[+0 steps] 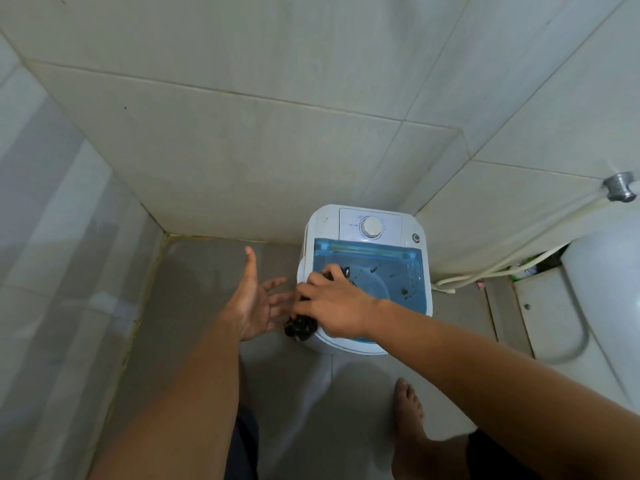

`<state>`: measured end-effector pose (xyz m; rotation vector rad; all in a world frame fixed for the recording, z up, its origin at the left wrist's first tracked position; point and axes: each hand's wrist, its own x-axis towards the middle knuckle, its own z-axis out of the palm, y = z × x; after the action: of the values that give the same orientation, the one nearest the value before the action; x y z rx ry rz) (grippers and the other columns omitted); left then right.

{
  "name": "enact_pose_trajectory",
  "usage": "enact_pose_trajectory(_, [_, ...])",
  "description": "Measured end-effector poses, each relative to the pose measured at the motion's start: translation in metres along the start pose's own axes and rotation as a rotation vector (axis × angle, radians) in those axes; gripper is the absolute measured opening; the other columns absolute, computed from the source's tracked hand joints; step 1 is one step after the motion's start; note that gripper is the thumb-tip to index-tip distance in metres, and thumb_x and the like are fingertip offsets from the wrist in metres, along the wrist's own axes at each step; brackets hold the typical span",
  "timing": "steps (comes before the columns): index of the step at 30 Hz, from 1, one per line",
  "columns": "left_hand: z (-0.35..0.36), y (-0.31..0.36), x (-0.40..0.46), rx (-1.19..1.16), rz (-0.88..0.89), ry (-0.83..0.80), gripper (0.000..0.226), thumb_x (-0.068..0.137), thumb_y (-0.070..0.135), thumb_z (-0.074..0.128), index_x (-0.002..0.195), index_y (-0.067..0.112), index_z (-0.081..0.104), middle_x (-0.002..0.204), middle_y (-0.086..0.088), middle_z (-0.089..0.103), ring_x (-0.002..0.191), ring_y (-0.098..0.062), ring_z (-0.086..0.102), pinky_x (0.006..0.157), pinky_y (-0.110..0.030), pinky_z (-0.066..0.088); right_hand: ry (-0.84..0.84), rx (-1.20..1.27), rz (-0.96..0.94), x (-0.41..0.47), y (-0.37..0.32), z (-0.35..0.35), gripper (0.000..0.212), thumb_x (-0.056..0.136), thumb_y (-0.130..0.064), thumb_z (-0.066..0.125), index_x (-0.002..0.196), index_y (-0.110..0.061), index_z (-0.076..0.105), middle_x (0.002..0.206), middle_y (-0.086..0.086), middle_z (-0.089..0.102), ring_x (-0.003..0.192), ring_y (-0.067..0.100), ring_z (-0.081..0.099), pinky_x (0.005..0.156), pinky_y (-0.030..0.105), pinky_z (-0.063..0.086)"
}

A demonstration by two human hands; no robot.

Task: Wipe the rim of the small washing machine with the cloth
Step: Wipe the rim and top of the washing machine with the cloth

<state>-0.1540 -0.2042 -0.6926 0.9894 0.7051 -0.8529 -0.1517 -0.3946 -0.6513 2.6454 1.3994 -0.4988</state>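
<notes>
Bare forearms fill the near field, reaching down toward the small white washing machine with translucent blue lid [372, 268], which stands on the floor against the tiled wall. Right hand [334, 304] grips the dark bunched cloth [300, 328] and presses it on the machine's near-left rim. Left hand [258, 299] hovers just left of the machine, fingers spread, holding nothing. To wipe well, keep the cloth flat against the rim and follow its curve around the lid, probably steadying the light body with the free hand. Behind the lid sits a white round timer dial [371, 226]. Right of the machine lie a pale hose [491, 270] and a white toilet bowl [602, 306], which crowd that side. A bare foot [410, 410] stands before the machine.
</notes>
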Motion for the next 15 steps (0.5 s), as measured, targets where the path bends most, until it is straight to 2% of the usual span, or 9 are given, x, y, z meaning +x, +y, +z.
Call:
enact_pose_trajectory(3, [0.002, -0.001, 0.004, 0.076, 0.039, 0.046, 0.125, 0.048, 0.106, 0.025, 0.138, 0.025, 0.055, 0.125, -0.01, 0.067, 0.115, -0.029, 0.064, 0.109, -0.056, 0.04, -0.046, -0.07, -0.099, -0.017, -0.012, 0.004, 0.039, 0.084, -0.017, 0.064, 0.121, -0.027, 0.065, 0.114, 0.003, 0.059, 0.105, 0.027, 0.049, 0.093, 0.053, 0.034])
enact_pose_trajectory(5, [0.006, -0.001, 0.005, 0.125, 0.07, 0.088, 0.122, 0.049, 0.106, 0.023, 0.13, 0.024, 0.062, 0.128, -0.009, 0.067, 0.117, -0.027, 0.063, 0.108, -0.054, 0.042, -0.112, -0.103, -0.168, -0.028, -0.019, 0.004, 0.038, 0.084, -0.017, 0.064, 0.12, -0.029, 0.066, 0.113, 0.001, 0.06, 0.106, 0.026, 0.049, 0.095, 0.054, 0.033])
enact_pose_trajectory(7, [0.014, -0.001, 0.005, 0.129, 0.099, 0.114, 0.111, 0.054, 0.104, 0.022, 0.115, 0.024, 0.069, 0.126, -0.007, 0.068, 0.115, -0.024, 0.063, 0.105, -0.049, 0.046, -0.105, -0.021, -0.125, -0.036, -0.012, -0.005, 0.039, 0.084, -0.019, 0.064, 0.121, -0.032, 0.065, 0.114, -0.001, 0.06, 0.108, 0.025, 0.049, 0.098, 0.055, 0.032])
enact_pose_trajectory(9, [0.02, -0.002, 0.006, 0.101, 0.108, 0.134, 0.107, 0.058, 0.103, 0.022, 0.107, 0.021, 0.071, 0.123, -0.008, 0.07, 0.114, -0.025, 0.065, 0.099, -0.044, 0.051, -0.022, 0.103, 0.032, -0.038, 0.01, -0.019, 0.043, 0.084, -0.02, 0.063, 0.125, -0.036, 0.063, 0.115, -0.003, 0.06, 0.111, 0.022, 0.048, 0.099, 0.052, 0.031])
enact_pose_trajectory(11, [0.023, -0.003, 0.005, 0.089, 0.112, 0.139, 0.109, 0.06, 0.102, 0.022, 0.107, 0.018, 0.072, 0.12, -0.009, 0.072, 0.113, -0.026, 0.066, 0.092, -0.041, 0.054, 0.076, 0.221, 0.253, -0.034, 0.038, -0.037, 0.049, 0.086, -0.014, 0.057, 0.129, -0.038, 0.06, 0.119, -0.003, 0.059, 0.114, 0.022, 0.047, 0.099, 0.05, 0.029])
enact_pose_trajectory(15, [0.023, -0.002, 0.005, 0.099, 0.117, 0.141, 0.115, 0.056, 0.104, 0.025, 0.115, 0.015, 0.07, 0.116, -0.007, 0.074, 0.11, -0.024, 0.068, 0.097, -0.045, 0.054, 0.228, 0.323, 0.583, -0.017, 0.085, -0.05, 0.051, 0.089, -0.01, 0.049, 0.135, -0.033, 0.055, 0.125, 0.003, 0.056, 0.12, 0.029, 0.047, 0.099, 0.05, 0.033])
